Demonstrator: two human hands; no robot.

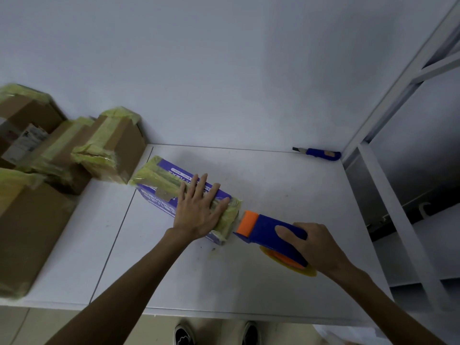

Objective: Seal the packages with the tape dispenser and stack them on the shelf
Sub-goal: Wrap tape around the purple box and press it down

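Pressing down on the purple box (154, 199), the left hand (199, 210) lies flat, fingers straight and spread, covering the near-right half of the lid. The box sits mid-way across the white table (286, 190), its long axis running from far left to near right, and both ends are wrapped in yellowish tape. The right hand (316, 245) grips the blue tape dispenser (266, 226), thumb and fingers curled round its body. The dispenser's orange roller (246, 224) points at the box's near-right end and sits just beside it; whether it touches the tape there cannot be told.

The dispenser lies roughly in line with the box's long axis. A strip drawn along the lid would therefore, by my judgement, run away from the right hand toward the far left. That path goes straight under the left hand, which would have to lift or slide aside.

The shelf frame (398, 220) stands along the table's right edge, nearer the right hand than the left. Taped cardboard boxes (117, 145) crowd the left side, the closest just beside the purple box's far-left end. A blue utility knife (321, 153) lies at the far right corner.
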